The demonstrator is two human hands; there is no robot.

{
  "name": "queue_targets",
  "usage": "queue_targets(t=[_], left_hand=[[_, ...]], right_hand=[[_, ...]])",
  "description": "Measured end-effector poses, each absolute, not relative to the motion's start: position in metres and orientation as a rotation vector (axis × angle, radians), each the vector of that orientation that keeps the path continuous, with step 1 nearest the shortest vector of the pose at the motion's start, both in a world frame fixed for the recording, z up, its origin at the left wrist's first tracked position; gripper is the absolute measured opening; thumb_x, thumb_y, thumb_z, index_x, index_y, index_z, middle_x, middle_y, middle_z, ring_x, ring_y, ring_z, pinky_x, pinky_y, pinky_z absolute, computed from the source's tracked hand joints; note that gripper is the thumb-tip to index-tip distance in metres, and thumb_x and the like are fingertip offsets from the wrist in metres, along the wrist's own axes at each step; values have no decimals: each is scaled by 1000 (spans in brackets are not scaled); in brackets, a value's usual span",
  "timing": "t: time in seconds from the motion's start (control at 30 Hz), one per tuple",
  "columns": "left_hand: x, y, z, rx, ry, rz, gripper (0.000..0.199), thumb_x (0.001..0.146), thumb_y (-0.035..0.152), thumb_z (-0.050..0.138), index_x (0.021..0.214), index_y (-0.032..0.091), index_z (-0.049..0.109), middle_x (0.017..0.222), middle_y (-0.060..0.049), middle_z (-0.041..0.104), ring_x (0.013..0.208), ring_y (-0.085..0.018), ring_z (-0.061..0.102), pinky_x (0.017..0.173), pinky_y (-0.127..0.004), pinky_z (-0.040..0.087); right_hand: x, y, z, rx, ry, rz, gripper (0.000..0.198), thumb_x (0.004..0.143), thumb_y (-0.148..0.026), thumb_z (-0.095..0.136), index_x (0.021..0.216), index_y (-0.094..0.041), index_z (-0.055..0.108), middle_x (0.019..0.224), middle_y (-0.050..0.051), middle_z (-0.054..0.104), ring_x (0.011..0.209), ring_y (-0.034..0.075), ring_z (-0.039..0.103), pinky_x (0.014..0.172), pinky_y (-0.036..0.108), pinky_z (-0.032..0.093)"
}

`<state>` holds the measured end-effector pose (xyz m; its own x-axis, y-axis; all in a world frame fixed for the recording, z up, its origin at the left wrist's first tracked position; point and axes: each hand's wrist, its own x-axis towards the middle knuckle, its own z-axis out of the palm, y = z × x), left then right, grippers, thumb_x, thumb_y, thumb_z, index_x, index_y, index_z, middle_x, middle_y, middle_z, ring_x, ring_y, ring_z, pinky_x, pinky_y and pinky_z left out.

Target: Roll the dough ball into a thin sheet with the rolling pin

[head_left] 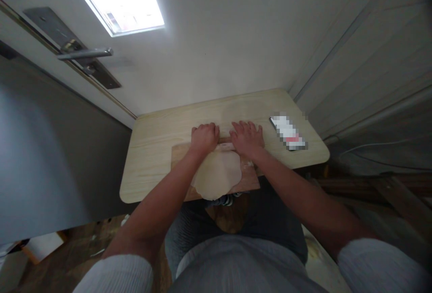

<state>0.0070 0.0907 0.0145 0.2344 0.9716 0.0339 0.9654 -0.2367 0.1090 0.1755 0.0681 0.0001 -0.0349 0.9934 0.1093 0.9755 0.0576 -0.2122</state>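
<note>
A pale, flattened sheet of dough point(219, 173) lies on a wooden board point(251, 178), and its near edge hangs over the board's front edge. Across the dough's far side runs a wooden rolling pin point(224, 140), visible only between my hands. My left hand point(204, 137) is closed over the pin's left part, its fingers curled down. On the right part, my right hand point(248, 139) bears down with the fingers bent over it and slightly apart. Both ends of the pin are hidden under my hands.
The board sits on a small light-wood table point(148, 158) against a white door point(216, 59) with a metal handle point(87, 53). A phone point(288, 132) lies at the table's right. To the left stands a grey panel point(43, 149). My legs are under the table's front edge.
</note>
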Motion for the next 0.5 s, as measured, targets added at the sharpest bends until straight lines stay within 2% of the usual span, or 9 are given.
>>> queue_targets(t=[0.17,0.27,0.5], left_hand=[[6,75,13,2449,1863,238,45,103,43,23,106,21,62,111,-12,66,107,-27,58,89,-41,40],[6,61,10,2445,1873,299,42,103,45,27,116,23,61,116,-11,64,111,-28,55,91,-42,41],[1,7,10,2547,1788,387,44,102,46,30,133,24,54,142,-9,54,129,-28,47,108,-47,33]], right_hand=[[172,45,-1,-2035,-2058,46,50,102,-45,29,141,-26,52,148,9,50,138,34,36,112,62,17],[171,27,0,-2002,-2052,-26,50,103,-45,27,141,-25,52,147,9,51,138,34,35,112,62,15],[176,-30,-10,-1893,-2105,-95,51,102,-43,33,142,-17,50,147,13,50,137,34,37,114,59,15]])
